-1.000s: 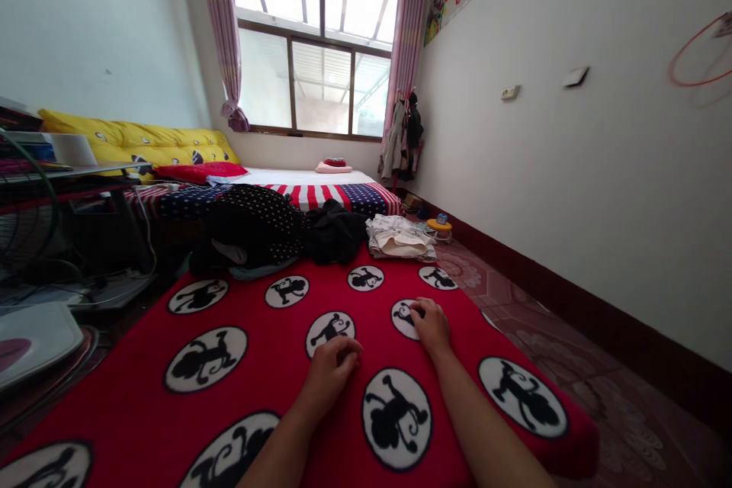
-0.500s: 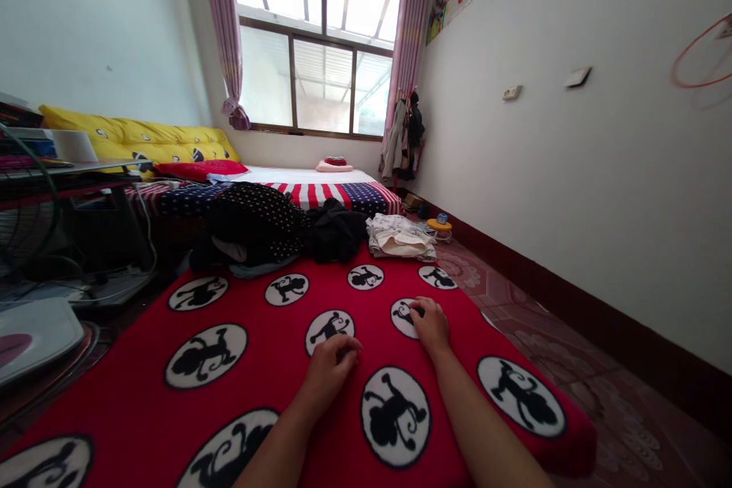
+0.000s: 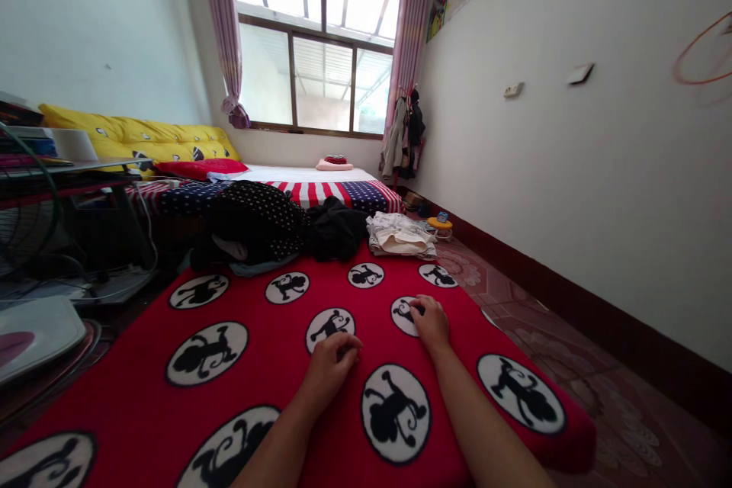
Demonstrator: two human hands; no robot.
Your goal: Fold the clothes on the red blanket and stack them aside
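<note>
My left hand (image 3: 332, 360) rests on a red blanket (image 3: 274, 366) printed with black monkey figures in white circles. Its fingers curl loosely, with a gap beside the thumb and no object in it. Farther forward and to the right, my right hand (image 3: 430, 320) lies at the edge of another white circle, fingers loosely bent and holding nothing visible. Beyond both hands, along the blanket's far edge, are black polka-dot clothing (image 3: 257, 217), a dark crumpled garment (image 3: 337, 229) and a stack of folded white clothes (image 3: 400, 235).
A second bed with a striped and starred cover (image 3: 320, 194) stands under the window. To the left is a cluttered desk (image 3: 108, 165) with a white stool-like seat (image 3: 40, 335) before it. A yellow stool (image 3: 440, 223) sits by the right wall, near hanging clothes (image 3: 403, 133).
</note>
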